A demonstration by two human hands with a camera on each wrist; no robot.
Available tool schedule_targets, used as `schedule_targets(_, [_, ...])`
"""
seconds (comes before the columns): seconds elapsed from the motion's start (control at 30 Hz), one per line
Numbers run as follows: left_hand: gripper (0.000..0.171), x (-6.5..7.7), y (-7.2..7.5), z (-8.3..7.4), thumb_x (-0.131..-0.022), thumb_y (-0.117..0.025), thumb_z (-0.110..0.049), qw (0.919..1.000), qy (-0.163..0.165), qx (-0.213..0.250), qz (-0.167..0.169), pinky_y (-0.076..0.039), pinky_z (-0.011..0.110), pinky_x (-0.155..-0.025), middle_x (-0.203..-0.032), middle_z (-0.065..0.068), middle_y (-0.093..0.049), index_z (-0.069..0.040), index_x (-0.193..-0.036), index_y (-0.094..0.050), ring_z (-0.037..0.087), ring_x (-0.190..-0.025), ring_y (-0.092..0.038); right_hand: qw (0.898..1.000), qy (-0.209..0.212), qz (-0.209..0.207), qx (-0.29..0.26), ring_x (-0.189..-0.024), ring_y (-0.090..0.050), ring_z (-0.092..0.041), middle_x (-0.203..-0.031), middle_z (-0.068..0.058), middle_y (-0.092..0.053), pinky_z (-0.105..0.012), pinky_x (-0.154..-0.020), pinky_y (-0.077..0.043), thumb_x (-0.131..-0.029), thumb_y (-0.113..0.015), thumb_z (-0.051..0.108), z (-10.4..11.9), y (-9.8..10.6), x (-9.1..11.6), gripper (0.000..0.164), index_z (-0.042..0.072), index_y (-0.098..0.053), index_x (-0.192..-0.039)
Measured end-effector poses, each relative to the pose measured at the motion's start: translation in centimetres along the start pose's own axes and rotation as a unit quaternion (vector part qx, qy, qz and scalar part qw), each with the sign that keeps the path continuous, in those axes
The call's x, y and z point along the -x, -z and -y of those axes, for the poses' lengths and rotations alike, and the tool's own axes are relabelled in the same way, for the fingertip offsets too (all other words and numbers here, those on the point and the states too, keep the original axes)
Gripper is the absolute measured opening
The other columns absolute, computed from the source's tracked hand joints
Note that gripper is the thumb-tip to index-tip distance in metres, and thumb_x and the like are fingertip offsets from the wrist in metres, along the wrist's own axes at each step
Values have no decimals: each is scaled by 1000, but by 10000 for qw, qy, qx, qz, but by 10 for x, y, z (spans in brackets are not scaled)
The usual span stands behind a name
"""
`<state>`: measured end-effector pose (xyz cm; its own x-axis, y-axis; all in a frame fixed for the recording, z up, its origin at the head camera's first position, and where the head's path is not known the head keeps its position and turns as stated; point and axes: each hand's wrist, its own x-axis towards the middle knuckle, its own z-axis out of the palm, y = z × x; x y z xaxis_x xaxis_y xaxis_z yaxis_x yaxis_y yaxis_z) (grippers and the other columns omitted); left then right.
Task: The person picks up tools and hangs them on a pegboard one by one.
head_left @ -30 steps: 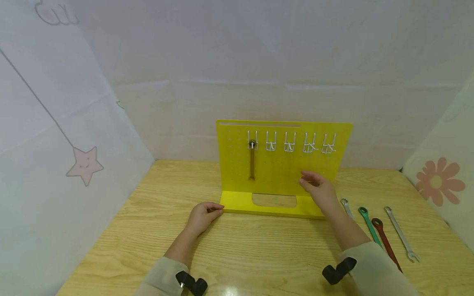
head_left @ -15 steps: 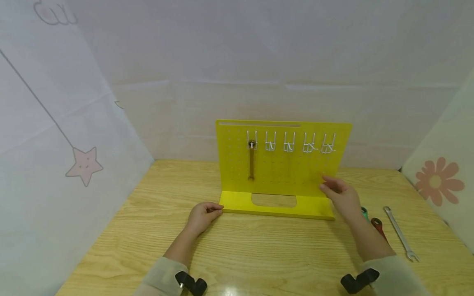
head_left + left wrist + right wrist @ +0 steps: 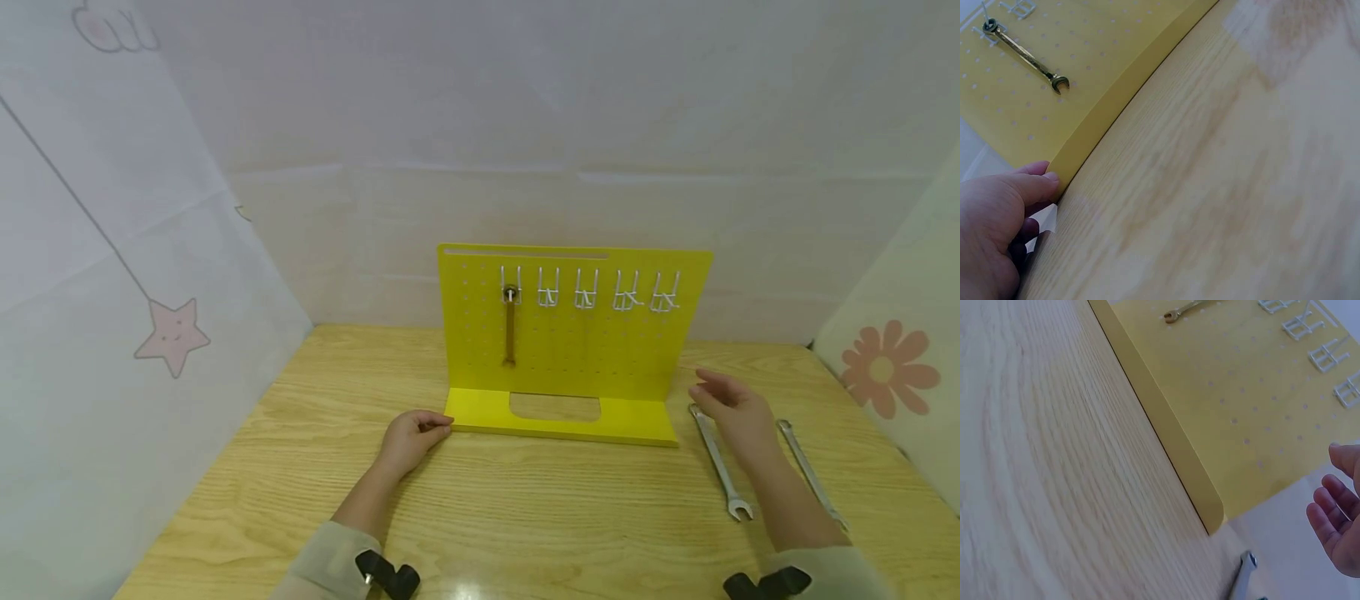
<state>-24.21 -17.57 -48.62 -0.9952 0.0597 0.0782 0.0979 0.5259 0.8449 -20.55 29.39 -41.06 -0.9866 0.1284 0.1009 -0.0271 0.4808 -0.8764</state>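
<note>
A yellow pegboard stand (image 3: 480,408) stands upright on the wooden table. My left hand (image 3: 407,442) pinches the front left corner of its base; the left wrist view shows that hand (image 3: 997,219) with thumb and fingertips at the corner. From the leftmost hook hangs a brass-coloured combination wrench (image 3: 510,333), open end down. My right hand (image 3: 738,412) hovers right of the stand with loosely bent fingers and holds nothing. Below it lies a silver combination wrench (image 3: 718,462), and another silver wrench (image 3: 810,471) lies further right. My right hand and forearm hide the green and red wrenches.
Several white wire hooks (image 3: 586,288) in a row on the board carry nothing. The wooden table (image 3: 525,517) extends in front of the stand. Pale cloth (image 3: 525,108) hangs behind, and a cloth with a flower print (image 3: 883,368) hangs at the right.
My right hand has moved right, from in front of the board to over the wrenches. The near silver wrench has come into view, while the green and red ones are covered. My left hand stays put.
</note>
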Motion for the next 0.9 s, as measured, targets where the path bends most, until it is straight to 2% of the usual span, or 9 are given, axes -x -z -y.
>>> schedule_targets(0.13, [14, 0, 0, 0, -88, -72, -12, 10000, 25, -14, 11, -47, 24, -72, -101, 3, -73, -8, -101, -77, 10, -83, -59, 9995, -286, -8, 93, -93, -52, 7, -103, 29, -51, -9, -75, -46, -96, -56, 50, -9, 13, 8, 65, 9, -45, -145])
schedule_targets(0.23, [14, 1, 0, 0, -89, -72, -13, 10000, 36, 3, 18, -47, 24, -72, -100, 3, -72, -9, -101, -77, 11, -82, -58, 9987, -468, -160, 141, -90, -51, 10, -101, 33, -49, -11, -72, -47, -96, -56, 51, -14, 21, 14, 65, 11, -45, -146])
schedule_targets(0.47, [15, 0, -1, 1, -89, -71, -13, 10000, -18, 45, 46, -47, 23, -71, -100, 4, -73, -8, -102, -77, 10, -81, -58, 9978, -533, -397, 40, -83, -54, 15, -96, 41, -50, -14, -68, -51, -96, -57, 48, -37, 40, 20, 59, 18, -47, -146])
schedule_targets(0.73, [15, -1, -1, 2, -89, -71, -13, 10000, -41, -77, 27, -47, 23, -71, -101, 5, -72, -8, -102, -77, 11, -81, -57, 9925, -1076, -420, 395, -79, -46, 19, -91, 43, -43, -12, -65, -47, -95, -53, 55, -56, 60, 26, 70, 14, -40, -150])
schedule_targets(0.8, [14, -1, -1, 1, -89, -71, -13, 10000, -12, -69, 17, -47, 23, -72, -101, 5, -72, -9, -102, -77, 10, -82, -58, 9900, -1247, -418, 515, -81, -44, 17, -89, 44, -40, -18, -69, -49, -95, -52, 57, -59, 65, 27, 74, 11, -38, -151])
schedule_targets(0.9, [14, -1, -1, 1, -89, -71, -13, 9999, -11, -103, -10, -47, 24, -72, -102, 5, -73, -10, -101, -77, 10, -82, -58, 9863, -1499, -430, 536, -99, -55, -10, -86, 45, -37, -40, -88, -51, -94, -51, 59, -63, 73, 27, 78, 8, -35, -151])
